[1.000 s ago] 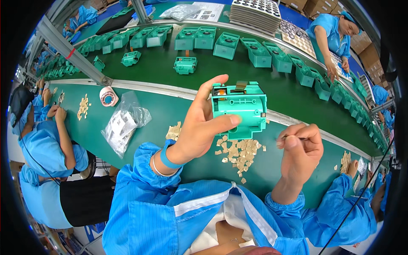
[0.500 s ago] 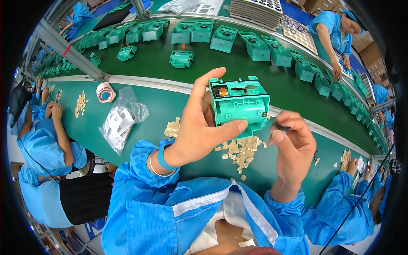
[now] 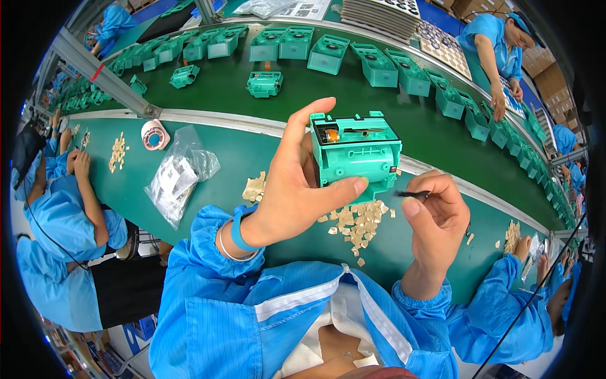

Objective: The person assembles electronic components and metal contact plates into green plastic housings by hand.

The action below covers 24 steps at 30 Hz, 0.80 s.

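My left hand [image 3: 284, 183] grips a green plastic housing [image 3: 360, 158] from its left side, thumb across the lower front and fingers behind. Its top side faces up, with a black rim and an orange-and-metal part inside. To the right, apart from the housing, my right hand [image 3: 435, 218] pinches a small, thin black piece [image 3: 413, 193] between thumb and forefinger. The piece's tip points left toward the housing's lower right corner. On the green bench below the housing lies a pile of small beige pieces [image 3: 358, 227]; a smaller heap [image 3: 255, 187] shows by my left wrist.
A clear plastic bag [image 3: 183, 174] and a pink-and-white tape roll [image 3: 154, 134] lie on the bench to the left. Beyond a metal rail, a green conveyor [image 3: 221, 88] carries several green housings. Co-workers in blue sit on both sides; another person [image 3: 492, 47] works across the belt.
My right hand has turned the black piece so that more of it shows, pointing left. Housings on the belt have shifted slightly left. My left hand holds almost still.
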### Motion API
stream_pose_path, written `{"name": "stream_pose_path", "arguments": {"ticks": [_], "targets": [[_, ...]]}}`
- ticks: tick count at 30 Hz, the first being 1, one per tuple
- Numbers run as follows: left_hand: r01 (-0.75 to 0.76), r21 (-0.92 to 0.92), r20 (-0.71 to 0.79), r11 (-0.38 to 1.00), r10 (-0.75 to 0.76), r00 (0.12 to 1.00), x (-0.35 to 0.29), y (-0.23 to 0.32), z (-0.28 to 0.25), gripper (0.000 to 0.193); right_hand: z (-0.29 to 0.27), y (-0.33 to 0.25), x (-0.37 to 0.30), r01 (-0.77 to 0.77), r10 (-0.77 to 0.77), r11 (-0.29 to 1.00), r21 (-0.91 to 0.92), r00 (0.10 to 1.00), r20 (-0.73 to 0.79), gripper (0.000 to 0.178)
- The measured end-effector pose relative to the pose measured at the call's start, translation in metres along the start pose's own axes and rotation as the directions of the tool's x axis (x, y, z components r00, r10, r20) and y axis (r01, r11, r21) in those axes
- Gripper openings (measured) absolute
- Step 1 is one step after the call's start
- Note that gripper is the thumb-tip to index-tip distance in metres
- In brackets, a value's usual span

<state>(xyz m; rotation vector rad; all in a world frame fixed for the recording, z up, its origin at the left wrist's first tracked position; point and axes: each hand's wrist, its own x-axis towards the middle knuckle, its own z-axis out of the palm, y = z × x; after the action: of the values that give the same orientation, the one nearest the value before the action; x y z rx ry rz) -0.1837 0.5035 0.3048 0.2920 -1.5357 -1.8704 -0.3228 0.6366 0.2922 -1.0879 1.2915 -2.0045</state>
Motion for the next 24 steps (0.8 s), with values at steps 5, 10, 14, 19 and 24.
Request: {"name": "stream_pose_path", "arguments": {"ticks": [5,10,14,19,24], "targets": [[-0.011,0.012,0.008,1.0,0.011,1.0,-0.0004,0.0,0.0005,0.081,-0.0015,0.0009,0.0005,-0.018,0.018,1.0,0.002,1.0,-0.006,0.017],[0.02,0.052,0.008,0.998,-0.02,1.0,0.0003,0.0004,0.0017,0.082,-0.0019,-0.0015,0.0018,-0.067,0.068,0.997,0.025,0.997,-0.032,0.017],[0.033,0.043,0.015,0.999,-0.034,0.999,-0.0001,0.001,0.0035,0.082,-0.0026,-0.0006,0.0025,-0.073,0.073,0.997,0.014,0.997,-0.039,0.018],[0.05,0.024,0.024,0.998,-0.051,0.998,-0.0006,0.0028,0.0053,0.082,-0.0022,-0.0017,0.0026,-0.085,0.085,0.996,0.005,0.996,-0.021,0.018],[0.039,0.021,0.034,0.999,-0.04,0.999,-0.0012,0.0016,0.0067,0.082,-0.0003,-0.0052,0.0019,-0.118,0.116,0.992,-0.034,0.992,-0.051,0.018]]}}
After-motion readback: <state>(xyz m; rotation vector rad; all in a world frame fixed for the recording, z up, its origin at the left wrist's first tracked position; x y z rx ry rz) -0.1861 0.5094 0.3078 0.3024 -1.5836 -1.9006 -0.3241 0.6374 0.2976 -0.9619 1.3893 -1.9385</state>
